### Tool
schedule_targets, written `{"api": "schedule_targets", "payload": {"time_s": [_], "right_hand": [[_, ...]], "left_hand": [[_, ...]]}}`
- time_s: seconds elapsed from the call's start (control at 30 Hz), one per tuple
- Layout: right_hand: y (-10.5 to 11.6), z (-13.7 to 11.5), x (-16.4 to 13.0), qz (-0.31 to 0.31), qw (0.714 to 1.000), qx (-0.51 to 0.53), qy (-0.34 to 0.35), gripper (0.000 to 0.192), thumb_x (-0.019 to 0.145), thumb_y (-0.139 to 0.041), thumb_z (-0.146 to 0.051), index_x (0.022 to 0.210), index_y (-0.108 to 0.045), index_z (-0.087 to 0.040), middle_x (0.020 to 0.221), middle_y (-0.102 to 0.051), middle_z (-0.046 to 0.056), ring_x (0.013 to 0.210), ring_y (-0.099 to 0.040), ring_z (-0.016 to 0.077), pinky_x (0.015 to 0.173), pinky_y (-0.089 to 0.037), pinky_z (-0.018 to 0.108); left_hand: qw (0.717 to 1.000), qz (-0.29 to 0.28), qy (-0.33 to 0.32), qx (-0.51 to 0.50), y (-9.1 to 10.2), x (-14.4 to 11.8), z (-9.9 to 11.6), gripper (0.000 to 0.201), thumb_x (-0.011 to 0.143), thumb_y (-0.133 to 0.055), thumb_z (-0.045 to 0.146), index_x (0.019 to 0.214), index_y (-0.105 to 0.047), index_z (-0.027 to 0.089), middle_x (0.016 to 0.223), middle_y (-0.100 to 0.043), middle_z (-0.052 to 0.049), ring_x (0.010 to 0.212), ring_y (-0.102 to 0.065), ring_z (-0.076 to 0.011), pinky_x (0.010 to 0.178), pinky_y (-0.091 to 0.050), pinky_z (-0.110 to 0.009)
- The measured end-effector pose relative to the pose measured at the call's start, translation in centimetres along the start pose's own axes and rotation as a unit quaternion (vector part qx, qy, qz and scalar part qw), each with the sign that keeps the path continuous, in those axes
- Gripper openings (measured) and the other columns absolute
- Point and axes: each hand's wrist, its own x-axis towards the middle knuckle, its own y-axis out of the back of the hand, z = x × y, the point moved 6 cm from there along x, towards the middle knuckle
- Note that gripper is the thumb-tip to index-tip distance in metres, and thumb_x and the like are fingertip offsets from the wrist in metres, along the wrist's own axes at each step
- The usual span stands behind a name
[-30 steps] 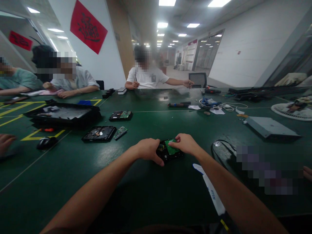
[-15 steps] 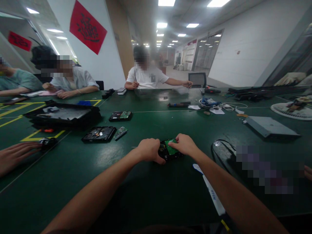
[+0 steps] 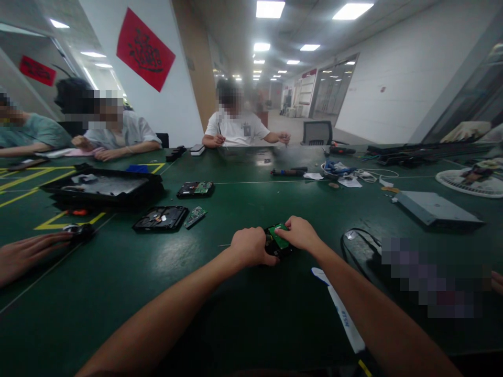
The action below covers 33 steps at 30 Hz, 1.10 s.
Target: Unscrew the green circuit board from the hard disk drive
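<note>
Your left hand [image 3: 250, 246] is clenched round the left end of a black hard drive [image 3: 277, 250], just right of the centre of the frame, low over the dark green surface [image 3: 228, 209]. Your right hand [image 3: 302, 233] has its grip closed on the drive's right end, thumb lying on the green circuit board [image 3: 280, 239] on its top face. A thin shaft [image 3: 223, 245] sticks out to the left from behind your left hand; what it belongs to is hidden. Left of centre you have another drive casing [image 3: 160, 218], with a loose small board [image 3: 195, 217] just beside it and a second drive [image 3: 195, 189] above them. At the left edge, a co-worker's hand [image 3: 33, 256] rests at a black mouse [image 3: 80, 232], below a black tray [image 3: 118, 198]. A grey metal box [image 3: 438, 207] lies at the right, and a white strip [image 3: 343, 311] at the lower right, beside your forearm.
</note>
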Motion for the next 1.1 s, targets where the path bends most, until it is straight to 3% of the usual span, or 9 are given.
{"api": "schedule_targets", "payload": {"time_s": [0.37,0.53,0.63,0.73,1.1], "right_hand": [[-0.2,0.3,0.3,0.019,1.000,0.017,-0.013,0.050,0.088,-0.066,-0.061,0.108,-0.074,-0.016,0.111,-0.075,0.014,0.097,-0.071,0.0248,0.075,-0.046,0.030],[-0.2,0.2,0.2,0.029,0.999,0.013,-0.021,0.049,0.088,-0.066,-0.060,0.108,-0.073,-0.016,0.112,-0.074,0.014,0.097,-0.070,0.0249,0.074,-0.046,0.030],[-0.3,0.2,0.2,0.034,0.999,0.014,-0.016,0.049,0.088,-0.066,-0.060,0.107,-0.073,-0.016,0.112,-0.074,0.014,0.098,-0.069,0.0255,0.075,-0.046,0.031],[-0.5,0.2,0.4,0.032,0.999,0.020,-0.012,0.049,0.087,-0.067,-0.060,0.107,-0.073,-0.016,0.110,-0.074,0.013,0.097,-0.069,0.0254,0.075,-0.046,0.031],[-0.5,0.8,1.0,0.032,0.999,0.030,0.020,0.045,0.087,-0.071,-0.055,0.111,-0.074,-0.017,0.116,-0.073,0.013,0.105,-0.068,0.0245,0.086,-0.048,0.031]], "left_hand": [[1.000,-0.008,0.022,-0.019,0.2,-0.5,1.4,0.078,0.065,-0.068,0.086,0.106,-0.072,0.020,0.103,-0.075,-0.016,0.093,-0.073,-0.0369,0.075,-0.057,-0.041],[0.999,-0.030,0.006,-0.013,0.0,-1.1,-0.1,0.089,0.057,-0.065,0.094,0.104,-0.071,0.019,0.106,-0.075,-0.018,0.093,-0.073,-0.0380,0.073,-0.057,-0.042],[0.999,-0.036,-0.013,-0.010,-0.7,-1.6,-1.3,0.103,0.047,-0.068,0.097,0.114,-0.066,0.019,0.114,-0.074,-0.019,0.098,-0.072,-0.0402,0.075,-0.057,-0.043],[1.000,-0.016,-0.013,-0.018,-1.4,-1.9,-1.8,0.108,0.047,-0.072,0.093,0.123,-0.060,0.018,0.117,-0.073,-0.020,0.102,-0.071,-0.0408,0.078,-0.057,-0.044],[0.999,-0.006,0.024,-0.041,-2.7,-2.2,0.3,0.104,0.047,-0.072,0.094,0.118,-0.061,0.018,0.116,-0.072,-0.021,0.100,-0.072,-0.0414,0.077,-0.056,-0.043]]}}
